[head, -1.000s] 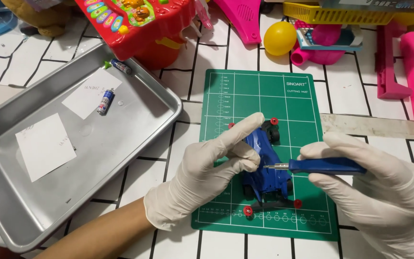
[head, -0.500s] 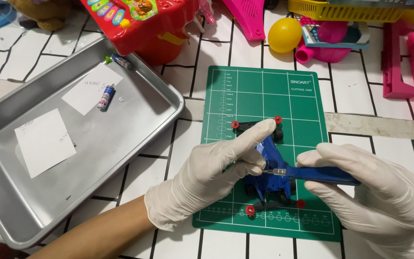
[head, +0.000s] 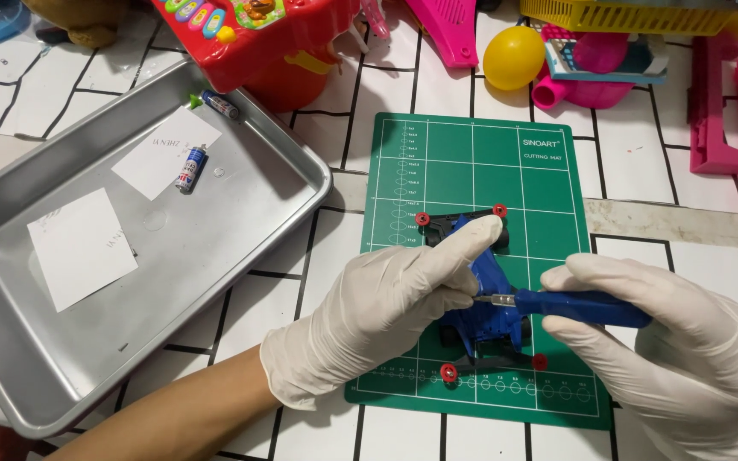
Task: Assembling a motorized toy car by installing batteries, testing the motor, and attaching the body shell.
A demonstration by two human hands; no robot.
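Head view: blue toy race car [head: 487, 294] sits on the green cutting mat [head: 446, 158], turned further across it than a second ago, nose toward the top edge. Left hand [head: 386, 316], gloved, is closed over the body, forefinger stretched along it. Right hand [head: 685, 341] is wrapped round a blue-handled screwdriver [head: 574, 305]; the tip stays at the car's side, so the screw work goes on. Steel tray [head: 284, 192] holds two batteries and paper slips, unmoved.

Two white square paper labels [head: 81, 247] [head: 166, 153] lie flat in the grey metal tray [head: 241, 222]. A small cylindrical battery with a blue-and-white wrapper [head: 190, 168] rests against the upper one.
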